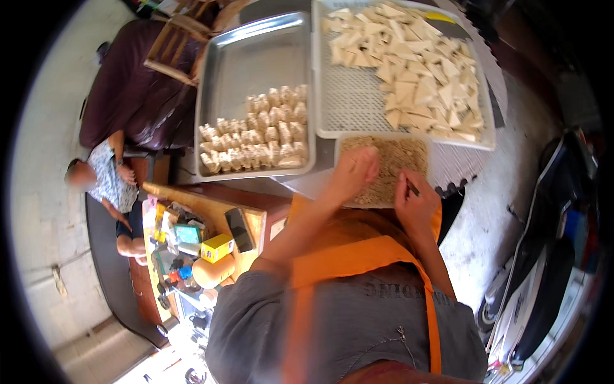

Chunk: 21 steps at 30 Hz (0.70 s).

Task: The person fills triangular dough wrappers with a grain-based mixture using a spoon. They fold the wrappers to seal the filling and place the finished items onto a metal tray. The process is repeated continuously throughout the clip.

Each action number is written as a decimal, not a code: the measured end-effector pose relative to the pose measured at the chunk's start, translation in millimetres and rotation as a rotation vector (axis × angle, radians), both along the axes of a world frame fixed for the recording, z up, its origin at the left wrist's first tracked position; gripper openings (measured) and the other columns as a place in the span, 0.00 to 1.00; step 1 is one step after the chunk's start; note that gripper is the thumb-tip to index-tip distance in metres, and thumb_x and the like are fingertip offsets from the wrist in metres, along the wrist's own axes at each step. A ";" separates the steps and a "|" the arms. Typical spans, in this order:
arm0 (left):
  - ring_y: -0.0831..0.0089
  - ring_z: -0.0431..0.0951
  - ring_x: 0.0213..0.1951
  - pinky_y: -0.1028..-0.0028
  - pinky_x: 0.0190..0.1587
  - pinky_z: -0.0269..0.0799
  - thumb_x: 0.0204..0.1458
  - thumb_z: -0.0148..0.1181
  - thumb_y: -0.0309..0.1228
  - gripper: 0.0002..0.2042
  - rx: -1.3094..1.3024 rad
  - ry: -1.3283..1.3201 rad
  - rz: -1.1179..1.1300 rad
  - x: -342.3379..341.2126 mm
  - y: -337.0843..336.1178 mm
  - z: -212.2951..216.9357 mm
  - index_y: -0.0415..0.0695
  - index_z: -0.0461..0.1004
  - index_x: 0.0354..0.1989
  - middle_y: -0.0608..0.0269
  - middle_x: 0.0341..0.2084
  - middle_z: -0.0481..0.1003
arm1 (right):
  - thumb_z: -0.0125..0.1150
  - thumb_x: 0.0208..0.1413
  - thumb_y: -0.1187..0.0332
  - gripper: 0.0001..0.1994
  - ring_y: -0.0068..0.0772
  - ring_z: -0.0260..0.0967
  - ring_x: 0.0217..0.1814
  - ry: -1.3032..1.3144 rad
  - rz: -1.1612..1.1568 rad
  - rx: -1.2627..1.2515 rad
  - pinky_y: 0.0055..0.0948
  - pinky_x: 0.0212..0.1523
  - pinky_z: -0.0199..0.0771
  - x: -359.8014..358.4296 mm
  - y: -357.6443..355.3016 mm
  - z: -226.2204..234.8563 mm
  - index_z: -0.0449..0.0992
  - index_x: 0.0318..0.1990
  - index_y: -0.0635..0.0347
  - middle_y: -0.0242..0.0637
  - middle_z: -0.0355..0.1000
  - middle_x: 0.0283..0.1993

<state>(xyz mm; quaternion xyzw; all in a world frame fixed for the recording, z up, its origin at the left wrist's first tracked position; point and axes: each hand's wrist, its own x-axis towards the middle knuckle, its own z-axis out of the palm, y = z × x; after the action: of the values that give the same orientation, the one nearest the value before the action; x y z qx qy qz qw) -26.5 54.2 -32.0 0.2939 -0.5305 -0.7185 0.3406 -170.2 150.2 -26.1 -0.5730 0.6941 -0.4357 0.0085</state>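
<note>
Brown crumbly mix (pixel 400 153) under two bare hands, in a pale tub (pixel 429 157).
The left hand (pixel 358 169) bends over the tub's left side, fingers curled in; I cannot tell whether it grips anything. The right hand (pixel 414 200), at the near right corner, has thumb and fingertips drawn together about a small dark sliver (pixel 413 187), its kind unclear. The step in hand looks like working the loose mix; the next move seems to call for a light pinch kept above the tub. Just beyond the hands, a white perforated basket (pixel 352 96) bears pale triangular pieces (pixel 435 83); ahead and left of them, a metal tray (pixel 256 64) holds rows of folded pieces (pixel 262 128). Well to the left hand's left, a wooden table (pixel 258 221) carries a yellow box (pixel 217 248).
</note>
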 end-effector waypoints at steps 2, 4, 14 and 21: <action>0.80 0.61 0.16 0.80 0.18 0.55 0.65 0.41 0.44 0.24 -0.024 0.013 0.085 5.3 -1.0 11.8 0.44 0.60 0.16 0.67 0.11 0.61 | 0.58 0.52 0.74 0.02 0.41 0.74 0.28 -0.016 -0.010 0.039 0.32 0.28 0.72 -0.2 0.8 3.4 0.76 0.33 0.57 0.38 0.75 0.30; 0.80 0.61 0.16 0.79 0.19 0.56 0.65 0.40 0.45 0.24 -0.121 0.027 0.166 18.1 -9.2 29.1 0.44 0.61 0.17 0.67 0.12 0.61 | 0.58 0.53 0.74 0.02 0.42 0.74 0.28 -0.011 -0.012 0.030 0.31 0.29 0.72 0.0 1.0 2.1 0.76 0.33 0.57 0.39 0.75 0.30; 0.62 0.74 0.27 0.62 0.33 0.69 0.51 0.57 0.31 0.13 -0.989 -0.906 0.818 190.7 -231.4 -17.0 0.43 0.74 0.45 0.55 0.19 0.72 | 0.56 0.55 0.75 0.04 0.42 0.75 0.29 -0.117 0.029 0.037 0.30 0.30 0.73 3.5 4.2 -1.6 0.76 0.35 0.63 0.42 0.75 0.29; 0.62 0.78 0.35 0.66 0.38 0.72 0.40 0.65 0.34 0.12 -0.555 -1.196 0.408 221.8 -266.2 -28.5 0.46 0.80 0.34 0.58 0.30 0.79 | 0.55 0.54 0.78 0.04 0.42 0.75 0.30 -0.116 0.046 0.024 0.31 0.31 0.73 2.2 3.0 -1.0 0.76 0.35 0.65 0.43 0.75 0.30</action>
<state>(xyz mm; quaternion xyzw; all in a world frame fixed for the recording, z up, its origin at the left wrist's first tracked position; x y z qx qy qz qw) 195.3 -212.0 -60.5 0.6357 -0.7255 -0.1921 0.1805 -168.0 153.2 -27.1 -0.5626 0.6841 -0.4596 0.0657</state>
